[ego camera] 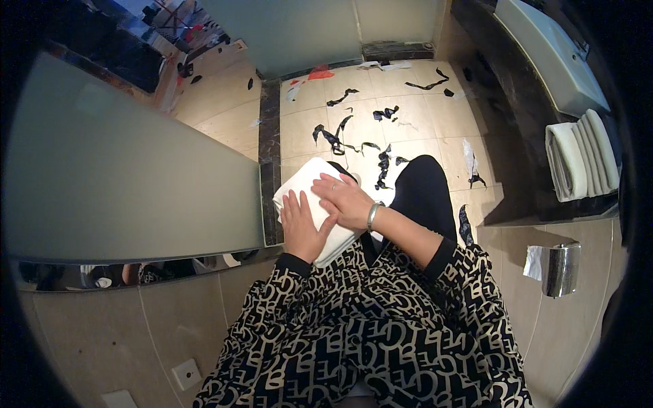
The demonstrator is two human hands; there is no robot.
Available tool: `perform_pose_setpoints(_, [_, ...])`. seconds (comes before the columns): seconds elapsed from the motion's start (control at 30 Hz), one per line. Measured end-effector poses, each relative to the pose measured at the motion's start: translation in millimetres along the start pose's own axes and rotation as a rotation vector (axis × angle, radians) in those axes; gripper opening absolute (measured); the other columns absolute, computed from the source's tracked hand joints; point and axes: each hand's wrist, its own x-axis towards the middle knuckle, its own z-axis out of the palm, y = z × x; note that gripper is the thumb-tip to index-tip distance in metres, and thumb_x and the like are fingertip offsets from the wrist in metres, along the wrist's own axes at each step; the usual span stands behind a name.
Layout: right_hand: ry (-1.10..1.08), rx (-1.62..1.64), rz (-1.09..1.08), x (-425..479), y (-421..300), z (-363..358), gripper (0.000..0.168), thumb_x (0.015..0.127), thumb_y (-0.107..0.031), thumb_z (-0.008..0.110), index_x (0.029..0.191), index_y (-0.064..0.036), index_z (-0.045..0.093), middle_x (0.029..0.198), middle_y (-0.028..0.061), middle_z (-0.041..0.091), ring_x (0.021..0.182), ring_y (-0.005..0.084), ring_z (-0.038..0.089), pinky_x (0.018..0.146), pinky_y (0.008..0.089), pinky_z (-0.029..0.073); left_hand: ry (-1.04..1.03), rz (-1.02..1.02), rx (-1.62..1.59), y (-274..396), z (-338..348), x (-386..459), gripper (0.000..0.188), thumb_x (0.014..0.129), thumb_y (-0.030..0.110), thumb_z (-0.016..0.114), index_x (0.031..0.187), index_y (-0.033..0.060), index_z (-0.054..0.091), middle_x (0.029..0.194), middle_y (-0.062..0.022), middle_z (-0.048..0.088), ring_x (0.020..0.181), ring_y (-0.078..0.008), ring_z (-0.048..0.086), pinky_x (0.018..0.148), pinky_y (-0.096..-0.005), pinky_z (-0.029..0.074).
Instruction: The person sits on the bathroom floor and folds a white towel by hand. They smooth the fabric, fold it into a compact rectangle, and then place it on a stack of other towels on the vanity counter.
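Observation:
A folded white towel (305,179) rests across my left thigh, its layered edge towards my body. My left hand (302,227) lies flat on its near left part, fingers spread upwards. Over the towel's right side, my right hand (347,201) is laid palm down with fingers extended; it wears a ring and a bracelet (374,216) at the wrist. The two thumbs come close together near the towel's middle. Neither hand closes around the cloth. The towel's underside is hidden.
Several folded towels (581,155) stand on the dark counter at right, beside a white washbasin (551,56). Below is a metal toilet-paper holder (560,269). Crumpled black strips (334,140) and a red scrap (320,72) litter the tiled floor. A frosted glass panel (132,173) stands at left.

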Motion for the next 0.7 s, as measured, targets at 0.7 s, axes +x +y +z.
perform_pose_setpoints(0.7, [0.03,-0.267,-0.268,20.7,-25.6,29.6,0.056,0.091,-0.038,0.046,0.137,-0.006,0.051,0.141,0.0173,0.051,0.137,0.0317,0.037,0.115,0.0553,0.018,-0.271,0.028,-0.103,-2.7,-19.6,68.1,0.082,0.092,0.062,0.052,0.147,0.0025,0.04,0.153,-0.0268,0.033,0.141,-0.0443,0.031,0.117,-0.0481,0.022])
